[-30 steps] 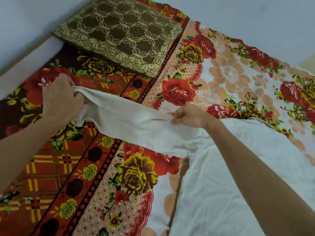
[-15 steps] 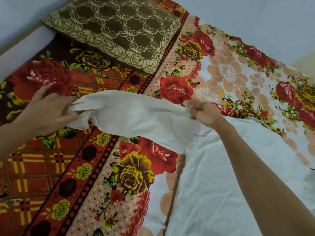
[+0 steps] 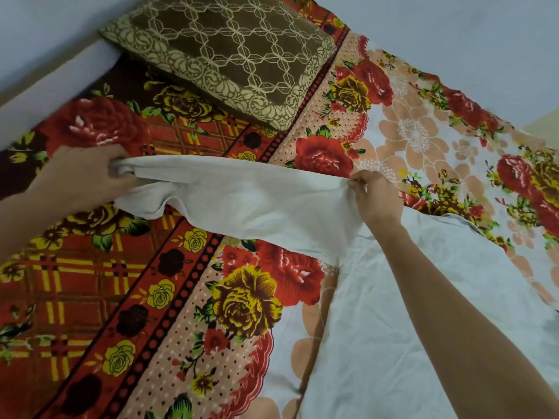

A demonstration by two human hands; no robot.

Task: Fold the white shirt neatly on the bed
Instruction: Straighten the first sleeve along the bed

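The white shirt [image 3: 393,313] lies with its body spread over the lower right of the bed [image 3: 90,297]. One long sleeve [image 3: 242,201] stretches left from the body, lifted slightly off the floral cover. My left hand [image 3: 87,176] grips the cuff end of that sleeve at the left. My right hand [image 3: 375,195] pinches the sleeve's upper edge near the shoulder. The sleeve hangs taut between both hands. My right forearm crosses over the shirt's body and hides part of it.
A brown patterned pillow [image 3: 223,58] lies at the head of the bed, just beyond the sleeve. A pale wall [image 3: 453,31] borders the bed at the top, and a white ledge [image 3: 54,83] runs along the upper left.
My left hand has closed around the cuff and pulled the sleeve out straighter to the left. My right hand has stayed pinching near the shoulder.
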